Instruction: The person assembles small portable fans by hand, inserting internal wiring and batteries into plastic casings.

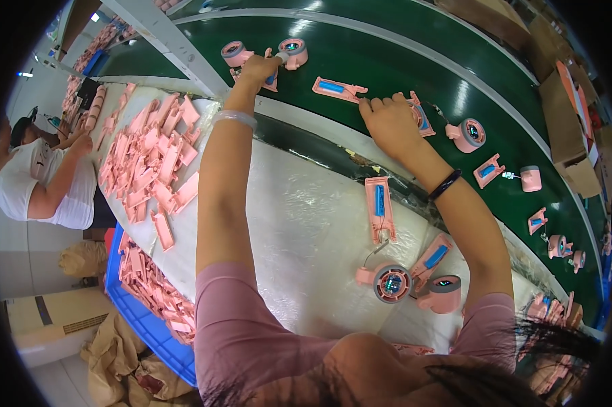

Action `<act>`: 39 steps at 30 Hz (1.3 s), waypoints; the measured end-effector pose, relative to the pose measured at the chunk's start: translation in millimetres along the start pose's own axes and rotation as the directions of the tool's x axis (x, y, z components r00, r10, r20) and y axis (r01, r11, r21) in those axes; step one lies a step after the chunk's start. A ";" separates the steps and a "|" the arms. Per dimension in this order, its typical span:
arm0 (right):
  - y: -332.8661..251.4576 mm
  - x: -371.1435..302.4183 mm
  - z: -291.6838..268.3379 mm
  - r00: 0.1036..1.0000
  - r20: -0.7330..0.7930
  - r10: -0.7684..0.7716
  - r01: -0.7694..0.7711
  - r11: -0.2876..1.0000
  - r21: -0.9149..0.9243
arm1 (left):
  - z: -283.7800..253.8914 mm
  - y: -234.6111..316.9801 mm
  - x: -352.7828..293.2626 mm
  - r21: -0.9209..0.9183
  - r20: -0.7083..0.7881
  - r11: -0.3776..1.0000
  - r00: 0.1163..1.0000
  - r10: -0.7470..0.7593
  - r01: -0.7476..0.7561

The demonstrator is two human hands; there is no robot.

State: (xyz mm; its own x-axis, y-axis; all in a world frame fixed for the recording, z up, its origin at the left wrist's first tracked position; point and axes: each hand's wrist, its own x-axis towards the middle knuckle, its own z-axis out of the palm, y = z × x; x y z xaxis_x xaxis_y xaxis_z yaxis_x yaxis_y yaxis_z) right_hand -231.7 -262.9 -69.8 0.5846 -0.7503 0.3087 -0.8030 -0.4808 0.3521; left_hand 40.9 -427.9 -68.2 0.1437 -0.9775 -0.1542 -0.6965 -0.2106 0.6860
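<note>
Dark hair (555, 335) foremost, pink shell (340, 89) is pointed rightward, end-on, at nearer right hand (392, 126); grip closure can't be told.

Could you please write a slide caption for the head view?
Left hand and right hand at pink parts on a green conveyor belt.

A reach across the green belt (373, 51)
Left hand (257, 70) by a round pink head (300, 61), right hand (391, 125) near a pink shell (350, 92); loose pieces (150, 156) heap the tabletop (285, 197).
</note>
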 end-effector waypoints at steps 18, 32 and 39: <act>-12.8 21.8 6.7 0.987 -0.137 -0.081 0.079 0.997 -0.021 | -3.8 -13.4 5.6 0.307 -0.349 0.950 0.922 0.169 -0.058; -21.4 28.3 9.9 0.977 -0.182 -0.110 0.104 0.994 -0.044 | -9.2 -1.6 -10.2 0.319 -0.343 0.948 0.934 0.102 0.014; -27.3 33.4 6.6 0.986 -0.114 -0.125 0.121 0.992 -0.040 | -9.0 -4.7 -5.4 0.374 -0.325 0.927 0.939 0.108 0.022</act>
State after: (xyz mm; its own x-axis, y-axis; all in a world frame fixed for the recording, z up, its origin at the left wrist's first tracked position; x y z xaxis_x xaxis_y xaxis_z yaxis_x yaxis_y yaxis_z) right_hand -191.1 -277.9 -74.9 0.6895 -0.6278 0.3611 -0.7212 -0.5492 0.4222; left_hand 49.7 -421.7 -64.2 0.2880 -0.9441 0.1606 -0.9054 -0.2138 0.3668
